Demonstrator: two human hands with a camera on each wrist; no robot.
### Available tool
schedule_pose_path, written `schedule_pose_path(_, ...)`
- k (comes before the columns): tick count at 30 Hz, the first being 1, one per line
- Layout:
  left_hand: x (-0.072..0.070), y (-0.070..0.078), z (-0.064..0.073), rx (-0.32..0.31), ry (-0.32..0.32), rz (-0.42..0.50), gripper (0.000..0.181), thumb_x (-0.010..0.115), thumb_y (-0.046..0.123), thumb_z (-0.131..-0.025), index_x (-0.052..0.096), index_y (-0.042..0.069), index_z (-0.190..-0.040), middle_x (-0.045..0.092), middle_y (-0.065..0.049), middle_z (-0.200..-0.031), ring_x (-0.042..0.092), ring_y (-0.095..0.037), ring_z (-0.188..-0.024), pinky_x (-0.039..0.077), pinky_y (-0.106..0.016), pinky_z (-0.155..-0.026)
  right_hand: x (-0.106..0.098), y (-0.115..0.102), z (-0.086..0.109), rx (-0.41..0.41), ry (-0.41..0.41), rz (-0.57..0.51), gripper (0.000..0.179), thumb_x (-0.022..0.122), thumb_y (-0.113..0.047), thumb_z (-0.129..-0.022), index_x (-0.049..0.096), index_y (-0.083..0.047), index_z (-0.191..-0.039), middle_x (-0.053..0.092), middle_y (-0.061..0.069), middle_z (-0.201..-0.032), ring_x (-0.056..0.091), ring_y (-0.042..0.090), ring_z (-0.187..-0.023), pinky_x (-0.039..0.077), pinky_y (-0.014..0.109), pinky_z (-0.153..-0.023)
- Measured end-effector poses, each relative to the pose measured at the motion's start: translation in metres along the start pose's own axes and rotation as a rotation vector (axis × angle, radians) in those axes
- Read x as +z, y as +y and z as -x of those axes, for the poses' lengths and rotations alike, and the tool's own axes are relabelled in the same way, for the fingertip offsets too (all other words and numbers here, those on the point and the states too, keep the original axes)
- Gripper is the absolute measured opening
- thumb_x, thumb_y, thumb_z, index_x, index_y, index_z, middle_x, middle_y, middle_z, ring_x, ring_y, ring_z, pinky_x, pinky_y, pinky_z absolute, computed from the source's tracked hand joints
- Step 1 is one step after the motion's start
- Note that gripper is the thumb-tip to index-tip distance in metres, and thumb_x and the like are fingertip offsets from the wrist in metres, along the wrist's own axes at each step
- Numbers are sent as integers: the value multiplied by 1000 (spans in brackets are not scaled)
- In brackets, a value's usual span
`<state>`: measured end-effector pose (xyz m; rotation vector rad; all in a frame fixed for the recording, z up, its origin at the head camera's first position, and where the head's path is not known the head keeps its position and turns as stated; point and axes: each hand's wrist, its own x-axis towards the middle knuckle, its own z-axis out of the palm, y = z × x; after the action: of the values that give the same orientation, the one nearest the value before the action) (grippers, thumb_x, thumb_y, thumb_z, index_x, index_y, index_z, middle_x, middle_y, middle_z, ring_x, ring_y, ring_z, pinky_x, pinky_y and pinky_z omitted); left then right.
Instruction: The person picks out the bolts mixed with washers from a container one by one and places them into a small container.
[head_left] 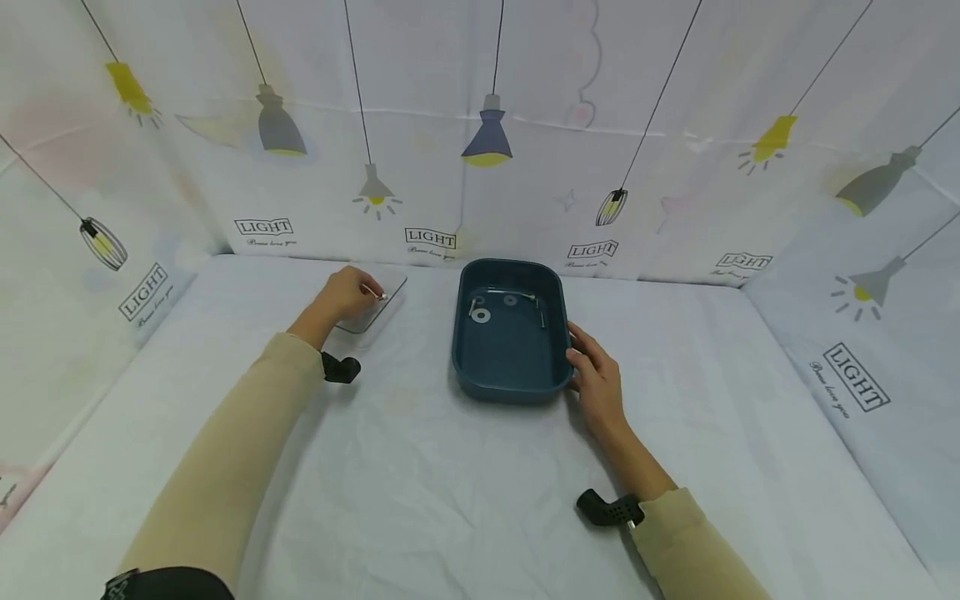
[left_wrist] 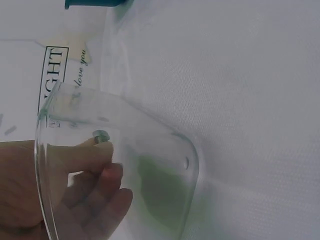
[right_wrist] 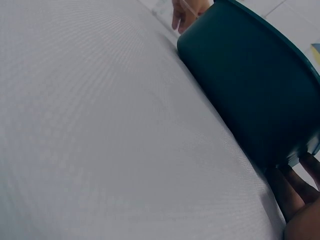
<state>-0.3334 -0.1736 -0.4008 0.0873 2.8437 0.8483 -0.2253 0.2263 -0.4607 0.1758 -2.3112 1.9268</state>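
Note:
My left hand (head_left: 347, 293) pinches a small metal bolt (head_left: 382, 297) between thumb and finger, over a clear, shallow tray (head_left: 364, 323). In the left wrist view, the bolt's rounded head (left_wrist: 101, 135) shows through the clear wall. To the right stands a dark blue rectangular bin (head_left: 513, 387). Inside it lie a pale washer (head_left: 481, 316), other washers and several thin bolts (head_left: 542, 313). My right hand (head_left: 597, 385) rests against the bin's right side near the front corner. In the right wrist view, its fingertips (right_wrist: 306, 159) touch the outer wall, partly cut off by the frame.
A white cloth (head_left: 420, 492) covers the table. Behind and at both sides hangs a curtain (head_left: 525, 200) printed with lamps. Each wrist carries a black camera mount (head_left: 341, 368).

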Motion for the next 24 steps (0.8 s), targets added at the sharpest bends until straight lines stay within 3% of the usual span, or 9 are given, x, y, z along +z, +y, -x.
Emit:
schedule_pose_path(6, 3, 0, 0, -23, -4, 4, 28, 55, 5, -97, 70, 0, -120, 67, -21, -122, 60, -29, -102, 50, -38, -86, 0, -2, 1, 10, -5, -22, 44, 44, -17, -107, 49, -18, -151, 51, 17, -151, 55, 36, -132, 56, 16, -79)
schedule_pose_path(16, 4, -2, -1, -20, -9, 4, 25, 58, 8, -98, 70, 0, -118, 68, -21, -119, 61, -28, -98, 50, -34, -79, 0, -2, -1, 1, -27, -36, 44, 43, -16, -108, 48, -18, -152, 49, 17, -153, 54, 36, -134, 56, 15, -80)
schedule_pose_path(24, 8, -2, -6, -37, -29, -16, 25, 57, 9, -98, 69, 1, -118, 67, -21, -120, 60, -29, -101, 51, -39, -85, -1, -1, -1, 13, -21, -31, 44, 43, -17, -108, 48, -19, -152, 49, 17, -153, 54, 36, -133, 56, 15, -79)
